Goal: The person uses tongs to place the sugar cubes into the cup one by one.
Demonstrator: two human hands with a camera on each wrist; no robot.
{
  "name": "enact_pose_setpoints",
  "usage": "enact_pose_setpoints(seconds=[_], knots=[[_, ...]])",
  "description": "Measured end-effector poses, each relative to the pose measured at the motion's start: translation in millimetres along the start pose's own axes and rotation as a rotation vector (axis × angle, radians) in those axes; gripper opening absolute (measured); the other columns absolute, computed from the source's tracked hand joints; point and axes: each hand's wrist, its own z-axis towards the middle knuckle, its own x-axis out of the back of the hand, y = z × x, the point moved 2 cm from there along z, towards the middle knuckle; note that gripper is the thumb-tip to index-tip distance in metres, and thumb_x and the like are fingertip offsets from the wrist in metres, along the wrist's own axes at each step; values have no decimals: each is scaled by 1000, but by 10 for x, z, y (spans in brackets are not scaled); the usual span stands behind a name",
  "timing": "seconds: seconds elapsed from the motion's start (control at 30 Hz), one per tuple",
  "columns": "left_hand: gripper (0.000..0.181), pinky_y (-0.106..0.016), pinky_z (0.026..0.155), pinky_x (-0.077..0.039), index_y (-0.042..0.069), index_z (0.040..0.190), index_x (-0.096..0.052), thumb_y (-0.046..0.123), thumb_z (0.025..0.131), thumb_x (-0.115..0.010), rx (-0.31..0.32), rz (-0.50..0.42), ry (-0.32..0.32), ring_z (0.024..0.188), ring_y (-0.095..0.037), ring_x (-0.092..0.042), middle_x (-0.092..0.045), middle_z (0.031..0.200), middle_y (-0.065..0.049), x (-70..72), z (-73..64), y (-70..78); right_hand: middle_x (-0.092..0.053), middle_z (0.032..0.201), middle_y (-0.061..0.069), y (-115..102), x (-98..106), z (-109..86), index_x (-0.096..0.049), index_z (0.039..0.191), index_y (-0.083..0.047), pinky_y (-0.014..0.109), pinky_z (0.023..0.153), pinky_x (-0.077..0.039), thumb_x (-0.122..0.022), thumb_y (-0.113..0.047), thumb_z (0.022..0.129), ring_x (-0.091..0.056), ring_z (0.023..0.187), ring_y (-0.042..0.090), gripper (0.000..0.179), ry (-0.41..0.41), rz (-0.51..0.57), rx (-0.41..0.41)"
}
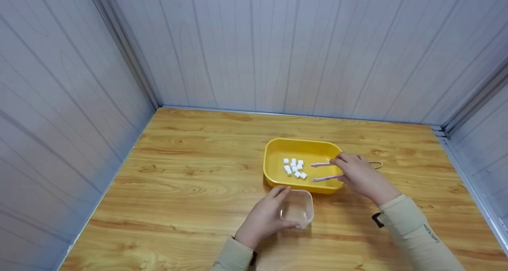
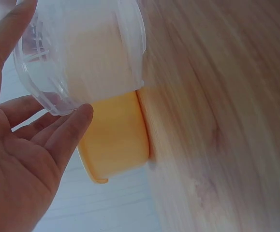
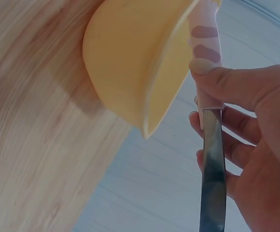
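Note:
My left hand [image 1: 265,216] grips a small clear plastic container [image 1: 297,208] by its side, thumb at the near edge and fingers at the far rim. In the left wrist view the clear container [image 2: 96,53] overlaps the yellow basin [image 2: 118,135] behind it. With thumb and fingers my right hand [image 1: 359,176] holds a pair of tongs [image 3: 212,169], metal with pink-coated arms. Its two tips lie spread over the right half of the yellow basin [image 1: 274,144], nothing between them. Several white cubes [image 1: 294,168] lie clustered on the basin's floor, left of the tips.
The wood-grain table [image 1: 178,175] carries the basin, with the clear container in front of it. Pale panelled walls [image 1: 238,49] rise along the table's back and sides. A dark band [image 1: 378,220] shows at the right sleeve.

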Motion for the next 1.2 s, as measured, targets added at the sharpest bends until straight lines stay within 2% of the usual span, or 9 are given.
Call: enact_pose_setpoints(seconds=[0.43, 1.0, 1.2], knots=[[93, -34, 99, -44, 5, 143, -44, 49, 69, -81, 15, 16, 6, 114, -19, -53, -45, 138, -4, 1, 26, 3, -57, 108, 9, 11, -80, 127, -63, 117, -6, 54, 88, -43, -80, -10, 77, -54, 99, 31, 44, -63, -37, -24], [96, -33, 99, -44, 5, 143, -43, 53, 69, -80, 17, 9, 3, 114, -17, -53, -45, 138, -4, -2, 20, -7, -56, 105, 8, -49, -178, 243, -66, 116, -8, 48, 89, -43, -82, -8, 74, -54, 97, 27, 45, -33, -53, 20], [96, -33, 99, -44, 5, 142, -44, 53, 68, -81, 20, 14, 3, 114, -18, -53, -45, 138, -4, 4, 17, -7, -57, 108, 7, -67, -200, 266, -66, 117, -8, 50, 92, -43, -80, -8, 76, -53, 101, 27, 43, -58, -34, -2]])
